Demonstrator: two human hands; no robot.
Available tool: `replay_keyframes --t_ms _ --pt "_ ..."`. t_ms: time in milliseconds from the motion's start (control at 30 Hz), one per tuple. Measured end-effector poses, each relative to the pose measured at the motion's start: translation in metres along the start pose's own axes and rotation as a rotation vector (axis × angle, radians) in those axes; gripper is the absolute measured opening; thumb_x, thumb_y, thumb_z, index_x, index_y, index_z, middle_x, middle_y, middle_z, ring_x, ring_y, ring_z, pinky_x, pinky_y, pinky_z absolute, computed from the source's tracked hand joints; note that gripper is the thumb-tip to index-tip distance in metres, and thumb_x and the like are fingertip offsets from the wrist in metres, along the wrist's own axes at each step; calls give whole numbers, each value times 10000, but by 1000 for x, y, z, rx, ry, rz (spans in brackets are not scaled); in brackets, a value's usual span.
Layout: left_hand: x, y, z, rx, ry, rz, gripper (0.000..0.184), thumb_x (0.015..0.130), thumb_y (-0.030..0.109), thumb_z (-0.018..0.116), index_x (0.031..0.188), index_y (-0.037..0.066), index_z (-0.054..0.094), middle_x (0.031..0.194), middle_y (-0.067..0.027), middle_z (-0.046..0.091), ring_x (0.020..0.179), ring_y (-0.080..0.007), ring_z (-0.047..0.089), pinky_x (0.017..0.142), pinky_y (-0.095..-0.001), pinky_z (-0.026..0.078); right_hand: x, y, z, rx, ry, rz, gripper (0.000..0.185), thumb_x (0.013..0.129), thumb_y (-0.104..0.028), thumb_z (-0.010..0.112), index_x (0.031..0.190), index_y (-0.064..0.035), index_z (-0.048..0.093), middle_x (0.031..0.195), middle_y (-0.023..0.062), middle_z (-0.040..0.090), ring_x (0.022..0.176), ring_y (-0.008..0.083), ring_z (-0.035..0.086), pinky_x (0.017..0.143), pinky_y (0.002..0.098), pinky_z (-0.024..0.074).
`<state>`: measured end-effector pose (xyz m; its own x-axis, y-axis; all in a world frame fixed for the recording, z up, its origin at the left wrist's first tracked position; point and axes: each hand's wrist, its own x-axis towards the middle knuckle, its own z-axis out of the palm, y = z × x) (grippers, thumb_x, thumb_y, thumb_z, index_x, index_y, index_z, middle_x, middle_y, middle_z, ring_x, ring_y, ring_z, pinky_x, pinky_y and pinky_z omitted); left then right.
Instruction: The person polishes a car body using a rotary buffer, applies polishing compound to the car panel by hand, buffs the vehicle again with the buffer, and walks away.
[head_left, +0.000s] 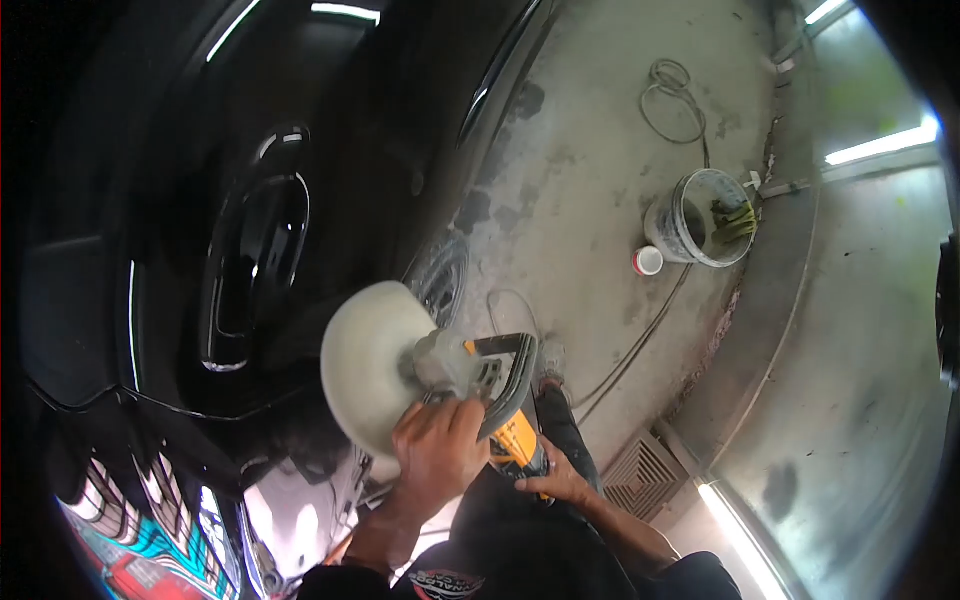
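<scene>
A yellow and black car polisher point(516, 440) with a grey head and a large, pale round pad point(365, 350) is held in front of my body. My left hand point(445, 450) is wrapped round the polisher near its head, beside the black loop handle point(520, 375). Further back, my right hand point(562, 477) grips the rear of the yellow body. The pad stands close to the glossy black car panel point(330, 230); whether it touches cannot be told from this angle. A recessed door handle point(258, 260) shows on that panel.
On the concrete floor point(590, 150) stands a bucket point(690, 225) with a greenish cloth or glove over its rim, a small white and red tub point(648, 261) beside it. A cable point(640, 340) runs along the floor to a coil. A floor grate point(645, 475) lies near the wall point(860, 350).
</scene>
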<state>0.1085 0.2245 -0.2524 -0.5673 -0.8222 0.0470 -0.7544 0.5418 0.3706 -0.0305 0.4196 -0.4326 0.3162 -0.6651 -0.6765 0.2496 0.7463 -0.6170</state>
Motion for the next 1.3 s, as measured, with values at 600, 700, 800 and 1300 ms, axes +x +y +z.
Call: replay_keyframes --t_ms 600,700,800,1300 --pt "55 -12 -7 -46 197 114 183 656 44 748 759 94 605 639 -39 535 579 -242 565 560 -383 392 56 -29 -26 -44 157 -304 910 658 -256 902 1395 14 442 1254 91 603 1176 186 554 1027 349 434" --pt "39 -9 -1 -42 178 103 199 631 53 754 770 91 617 636 -33 533 556 -228 556 544 -381 394 35 -35 -23 -101 121 -220 894 651 -236 908 1381 14 456 1242 125 618 1174 197 567 1013 357 447" --pt "42 -7 -4 -18 155 111 210 627 50 757 782 85 619 635 -33 531 553 -227 553 545 -376 395 30 -43 -21 -99 142 -258 893 644 -247 908 1370 18 461 1231 116 621 1157 199 570 1012 355 444" --pt "120 -21 -17 32 460 317 199 745 69 773 729 89 576 579 12 413 489 -157 463 498 -330 327 96 -130 -53 -51 262 -525 857 589 -169 906 1311 8 479 1162 73 635 1088 172 590 985 340 457"
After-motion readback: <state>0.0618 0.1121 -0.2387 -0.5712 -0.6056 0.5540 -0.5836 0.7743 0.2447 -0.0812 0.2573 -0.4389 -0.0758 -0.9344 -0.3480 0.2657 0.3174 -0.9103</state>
